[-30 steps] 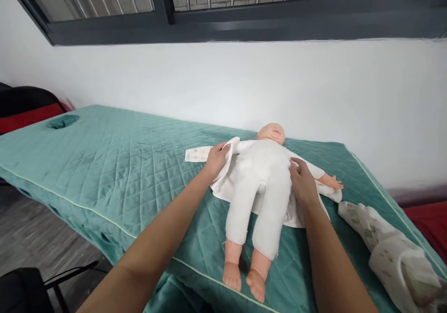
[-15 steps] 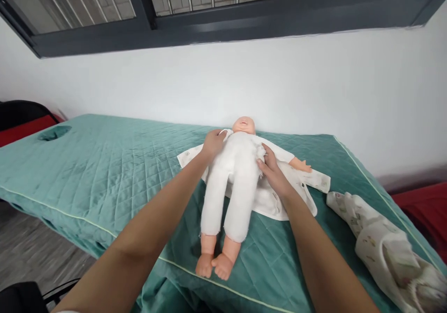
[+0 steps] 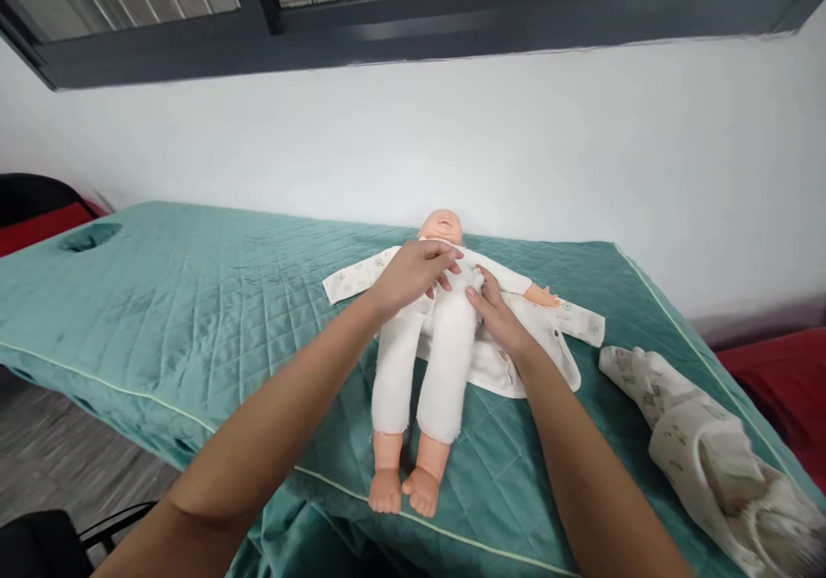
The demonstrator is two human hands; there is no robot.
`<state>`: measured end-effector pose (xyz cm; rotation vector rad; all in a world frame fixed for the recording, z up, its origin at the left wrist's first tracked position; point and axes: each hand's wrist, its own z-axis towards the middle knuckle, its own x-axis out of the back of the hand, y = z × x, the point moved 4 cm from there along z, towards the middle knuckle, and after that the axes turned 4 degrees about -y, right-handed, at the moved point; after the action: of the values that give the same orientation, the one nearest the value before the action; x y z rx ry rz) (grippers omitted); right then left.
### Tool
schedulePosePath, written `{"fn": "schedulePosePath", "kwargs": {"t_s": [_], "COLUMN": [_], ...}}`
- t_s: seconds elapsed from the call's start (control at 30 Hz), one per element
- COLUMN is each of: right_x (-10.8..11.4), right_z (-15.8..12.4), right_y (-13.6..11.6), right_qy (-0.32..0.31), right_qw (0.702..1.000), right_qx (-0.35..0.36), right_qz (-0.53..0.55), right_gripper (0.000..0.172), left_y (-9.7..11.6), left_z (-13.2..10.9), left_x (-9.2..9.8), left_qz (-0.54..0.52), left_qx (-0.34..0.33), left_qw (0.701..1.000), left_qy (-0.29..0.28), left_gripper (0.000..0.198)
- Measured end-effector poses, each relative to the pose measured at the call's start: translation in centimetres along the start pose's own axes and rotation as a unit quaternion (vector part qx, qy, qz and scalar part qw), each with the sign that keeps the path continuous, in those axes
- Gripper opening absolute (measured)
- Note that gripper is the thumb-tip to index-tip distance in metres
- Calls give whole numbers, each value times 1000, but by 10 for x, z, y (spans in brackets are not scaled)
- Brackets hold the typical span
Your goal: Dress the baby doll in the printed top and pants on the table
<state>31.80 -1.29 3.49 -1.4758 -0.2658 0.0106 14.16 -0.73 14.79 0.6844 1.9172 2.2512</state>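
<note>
A baby doll [image 3: 393, 372] with a white cloth body lies on its back, head toward the wall and bare feet toward me. Under its torso a white patterned baby shirt [image 3: 494, 363] is spread open, sleeves out to both sides. My left hand [image 3: 422, 273] is over the doll's chest, palm down, fingers apart and slightly bent; whether it touches the cloth I cannot tell. At the doll's right-hand side in the view, my right hand [image 3: 494, 307] grips the body at the waist, thumb on top. The doll's arm on the left is hidden.
A rolled white patterned bundle of cloth [image 3: 703, 449] lies at the right on the green quilted bed cover [image 3: 212, 303]. The bed has a face hole [image 3: 90, 236] at far left. Behind it stand a white wall [image 3: 516, 148] and a dark window frame [image 3: 413, 36].
My left hand has let go of the white cloth by the doll's shoulder and moved right, over the chest. My right hand stays at the doll's side. The view has shifted slightly.
</note>
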Motion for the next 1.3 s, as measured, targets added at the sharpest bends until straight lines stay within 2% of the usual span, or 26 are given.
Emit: {"fn": "schedulePosePath", "kwargs": {"t_s": [0.1,0.13,0.2,0.3,0.4,0.53,0.73,0.83,0.93,0.97,1.03,1.13,1.3], "right_x": [2,2,2,2,2,2,2,1,2,2,2,2,-2], "right_z": [-3,-4,-4,-4,-4,-4,-5,-5,-5,-5,-5,-5,-9], "right_y": [2,3,4,5,6,6,5,3,3,4,5,4,0], "right_qy": [6,7,8,14,20,22,16,12,16,16,13,2,-1], "right_qw": [1000,1000,1000,1000,1000,1000,1000,1000,1000,1000,1000,999,999], "right_qx": [2,8,16,17,18,12,11,20,16,15,18,28,6], "right_qz": [-14,-18,-19,-14,-9,-2,-4,-13,-7,-1,12,14,-47], "right_gripper": [91,90,87,87,88,89,87,85,85,84,82,77,83], "left_y": [-20,-31,-55,-88,-99,-85,-68,-61,-55,-53,-51,-47,-23], "left_z": [-35,-50,-79,-107,-117,-118,-123,-106,-66,-49,-13,27,54], "left_x": [8,13,19,18,15,10,13,21,30,31,28,19,1], "left_qz": [47,77,147,192,173,194,228,191,198,218,267,314,394], "left_qx": [-57,-70,-100,-103,-89,-121,-166,-168,-145,-136,-118,-98,-100], "left_qw": [989,976,951,945,955,956,953,958,950,946,943,942,914], "left_qy": [131,190,251,242,226,184,108,129,195,198,164,72,-15], "left_gripper": [21,20,17,25,28,20,18,23,26,26,31,36,34]}}
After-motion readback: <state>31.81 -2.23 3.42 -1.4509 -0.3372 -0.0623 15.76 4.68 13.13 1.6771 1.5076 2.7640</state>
